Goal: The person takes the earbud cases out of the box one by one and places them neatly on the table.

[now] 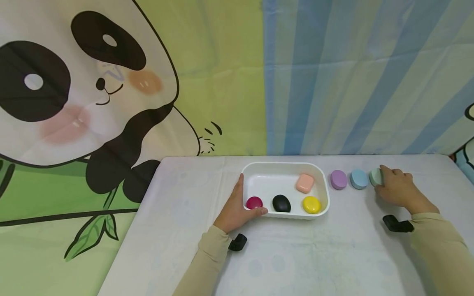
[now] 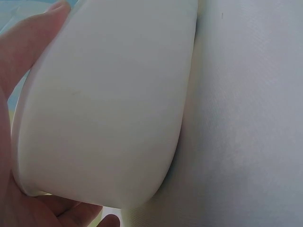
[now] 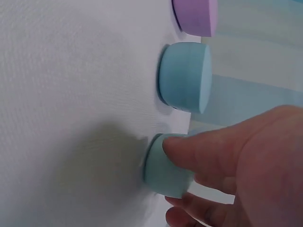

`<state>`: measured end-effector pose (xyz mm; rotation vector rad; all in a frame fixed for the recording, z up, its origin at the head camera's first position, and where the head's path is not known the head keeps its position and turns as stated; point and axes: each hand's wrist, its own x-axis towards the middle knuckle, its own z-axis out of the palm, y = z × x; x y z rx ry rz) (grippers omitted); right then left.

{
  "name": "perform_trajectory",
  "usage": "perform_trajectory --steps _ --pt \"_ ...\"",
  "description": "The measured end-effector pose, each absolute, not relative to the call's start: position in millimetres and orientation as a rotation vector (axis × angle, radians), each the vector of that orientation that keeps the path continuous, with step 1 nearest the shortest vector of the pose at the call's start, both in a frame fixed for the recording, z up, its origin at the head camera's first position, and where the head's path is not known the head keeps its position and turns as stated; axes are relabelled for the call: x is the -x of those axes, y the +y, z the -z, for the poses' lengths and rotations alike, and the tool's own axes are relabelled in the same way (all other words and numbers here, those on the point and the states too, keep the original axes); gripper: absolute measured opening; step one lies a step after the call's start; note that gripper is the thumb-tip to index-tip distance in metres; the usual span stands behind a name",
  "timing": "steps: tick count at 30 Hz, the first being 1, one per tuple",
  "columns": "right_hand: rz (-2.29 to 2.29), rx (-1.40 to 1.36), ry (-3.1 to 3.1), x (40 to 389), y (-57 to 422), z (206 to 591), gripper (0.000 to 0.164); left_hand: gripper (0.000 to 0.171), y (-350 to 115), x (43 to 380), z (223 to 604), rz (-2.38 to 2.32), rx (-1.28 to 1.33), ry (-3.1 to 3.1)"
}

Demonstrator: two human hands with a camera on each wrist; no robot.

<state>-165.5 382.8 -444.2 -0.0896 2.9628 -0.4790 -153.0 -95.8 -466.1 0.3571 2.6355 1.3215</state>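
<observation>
A white tray (image 1: pixel 274 176) with rounded corners lies on the table. My left hand (image 1: pixel 240 209) grips its left end, with the thumb over the near rim and the fingers along the side wall. Inside the tray are a dark pink round piece (image 1: pixel 254 202), a black oval piece (image 1: pixel 281 203), a yellow round piece (image 1: pixel 312 204) and a peach rounded-square piece (image 1: pixel 305 183). To the right of the tray, my right hand (image 1: pixel 399 188) pinches a mint-green round block (image 3: pixel 163 170) between thumb and fingers, close over the tabletop.
A light blue round block (image 1: pixel 359 179) and a purple round block (image 1: pixel 338 180) stand in a row between the tray and my right hand. The white-covered table (image 1: pixel 296 259) ends at the back against a hanging cloth (image 1: pixel 229 74) printed with a panda and stripes.
</observation>
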Motion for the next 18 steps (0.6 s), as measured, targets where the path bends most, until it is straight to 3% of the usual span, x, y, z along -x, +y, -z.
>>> perform_trajectory --steps 18 --pt "0.598 0.164 3.165 151 335 417 0.069 0.129 -96 153 467 -1.344 -0.361 2.624"
